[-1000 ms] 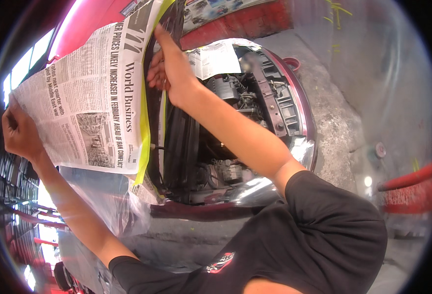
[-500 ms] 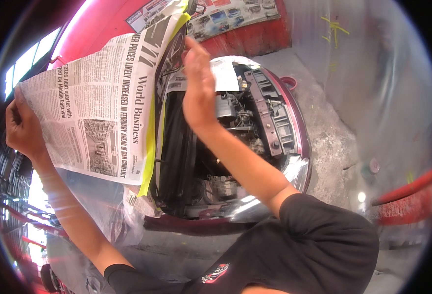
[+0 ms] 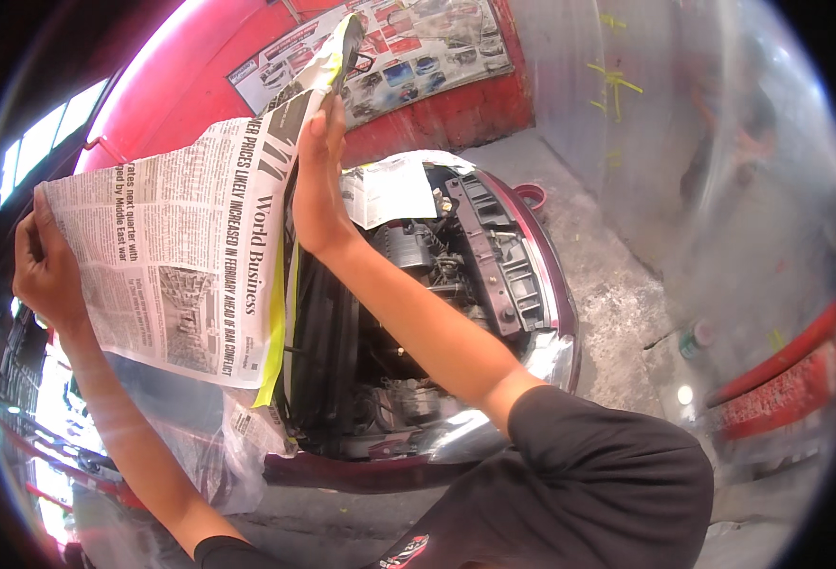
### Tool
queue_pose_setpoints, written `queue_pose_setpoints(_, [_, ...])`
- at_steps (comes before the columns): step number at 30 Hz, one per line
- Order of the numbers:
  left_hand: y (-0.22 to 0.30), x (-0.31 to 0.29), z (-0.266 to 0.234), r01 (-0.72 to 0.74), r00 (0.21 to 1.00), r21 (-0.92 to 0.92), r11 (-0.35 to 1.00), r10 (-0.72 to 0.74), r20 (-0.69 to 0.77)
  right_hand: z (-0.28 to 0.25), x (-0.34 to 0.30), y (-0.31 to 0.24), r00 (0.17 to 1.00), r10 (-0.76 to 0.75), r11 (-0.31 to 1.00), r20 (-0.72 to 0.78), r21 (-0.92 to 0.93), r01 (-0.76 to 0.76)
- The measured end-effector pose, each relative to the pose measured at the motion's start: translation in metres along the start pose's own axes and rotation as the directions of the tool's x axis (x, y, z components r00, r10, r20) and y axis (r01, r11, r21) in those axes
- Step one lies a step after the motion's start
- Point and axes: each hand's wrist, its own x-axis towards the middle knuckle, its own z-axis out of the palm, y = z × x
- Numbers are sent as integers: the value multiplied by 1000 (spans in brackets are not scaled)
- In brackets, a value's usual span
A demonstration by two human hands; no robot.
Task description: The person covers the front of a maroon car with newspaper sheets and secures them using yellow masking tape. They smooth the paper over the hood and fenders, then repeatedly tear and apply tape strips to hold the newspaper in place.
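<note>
your newspaper (image 3: 148,251), left of the engine bay (image 3: 408,313), looks light, floppy and rippable, so favor corners or the yellow tape (image 3: 272,368); your left hand (image 3: 50,270) pinches 1 corner, your right hand (image 3: 321,185) is mostly straight-fingered, can't tell if gripping.

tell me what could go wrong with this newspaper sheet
The newspaper sheet might tear or crease, as the left hand pinches it at one corner. The lower end of the yellow tape juts past the sheet, so it could snag or fold onto itself. The right forearm reaches over the exposed engine and might brush it.
</note>
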Motion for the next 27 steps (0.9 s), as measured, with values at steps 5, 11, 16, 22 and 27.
queue_pose_setpoints(5, [13, 2, -21, -5, 1000, 59, 998, 5, -7, 5, -15, 0, 995, 2, 997, -104, 81, 7])
queue_pose_setpoints(11, [17, 1, -18, -16, 1000, 70, 997, 16, -2, -3, -24, 0, 948, -258, 963, -187, 30, 268])
queue_pose_setpoints(16, [0, 3, -19, -57, 998, 29, 998, 57, -4, 5, -16, -12, 963, -248, 965, -106, -108, 237])
queue_pose_setpoints(22, [1, 2, -14, -26, 1000, 28, 999, 26, 8, 10, 7, -19, 977, -176, 982, -124, -95, 165])
queue_pose_setpoints(27, [1, -3, -16, 21, 999, 60, 998, -22, 23, 1, -11, -15, 962, -183, 982, -205, -88, 168])
